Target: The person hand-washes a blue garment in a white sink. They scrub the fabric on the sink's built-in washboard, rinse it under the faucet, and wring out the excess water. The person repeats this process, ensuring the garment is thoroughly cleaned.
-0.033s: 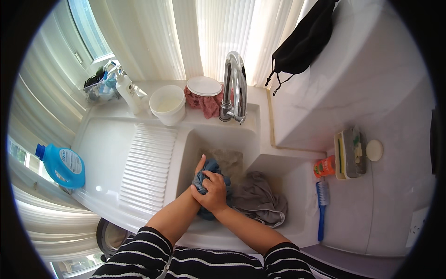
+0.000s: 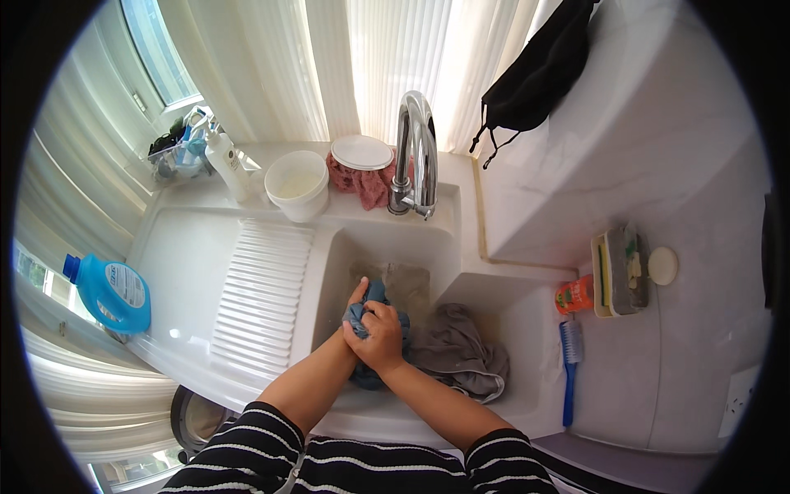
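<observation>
Head view: inside the sink (image 2: 395, 239), the right hand (image 2: 380, 337) is clamped on the blue cloth (image 2: 376, 292) against the left hand (image 2: 359, 291), whose grip I cannot tell. This piece seems unfinished; the grey cloth (image 2: 461, 352) lies unheld in the sink's right part.

Home laundry area: washboard sink (image 2: 263, 288), detergent jug (image 2: 122, 298), curtains (image 2: 271, 74).

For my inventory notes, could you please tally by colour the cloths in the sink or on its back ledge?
Blue cloth, between the left hand and right hand: 1
Grey cloth, in the sink: 1
Pink cloth, under the white lid: 1
Total: 3, if the blue is one piece
</observation>
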Motion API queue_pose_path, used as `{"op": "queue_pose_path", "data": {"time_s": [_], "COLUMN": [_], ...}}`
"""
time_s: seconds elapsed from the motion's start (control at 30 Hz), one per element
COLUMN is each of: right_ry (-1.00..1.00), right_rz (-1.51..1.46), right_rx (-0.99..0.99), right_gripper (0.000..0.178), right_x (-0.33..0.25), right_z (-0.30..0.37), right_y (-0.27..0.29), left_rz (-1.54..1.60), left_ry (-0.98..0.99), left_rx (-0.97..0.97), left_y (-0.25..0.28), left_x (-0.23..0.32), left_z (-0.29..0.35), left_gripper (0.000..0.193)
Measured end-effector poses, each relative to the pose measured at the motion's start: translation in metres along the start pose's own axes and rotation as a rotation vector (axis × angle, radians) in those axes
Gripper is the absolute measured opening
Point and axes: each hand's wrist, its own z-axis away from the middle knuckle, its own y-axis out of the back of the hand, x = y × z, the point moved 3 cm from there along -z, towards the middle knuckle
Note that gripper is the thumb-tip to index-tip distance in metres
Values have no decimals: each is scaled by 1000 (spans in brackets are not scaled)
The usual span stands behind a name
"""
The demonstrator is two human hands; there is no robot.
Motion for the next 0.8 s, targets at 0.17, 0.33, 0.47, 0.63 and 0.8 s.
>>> {"op": "queue_pose_path", "data": {"time_s": [0.17, 0.33, 0.47, 0.63, 0.8], "right_ry": [-303, 88, -44, -101, -468], "right_rz": [75, -44, 45, 349, 688], "right_rx": [266, 77, 127, 124, -593], "right_gripper": [19, 20, 23, 26, 59], "right_x": [79, -10, 90, 134, 141], "right_z": [-10, -1, -26, -54, -8], "right_y": [6, 4, 3, 24, -31], "left_rz": [-134, -251, -278, -1598, -2137], "left_ry": [72, -89, 45, -625, -650], "left_rx": [182, 85, 269, 481, 391], "left_y": [-39, -11, -20, -32, 18], "left_x": [10, 5, 12, 57, 1], "left_z": [15, 1, 2, -7, -49], "left_gripper": [28, 27, 29, 28, 53]}}
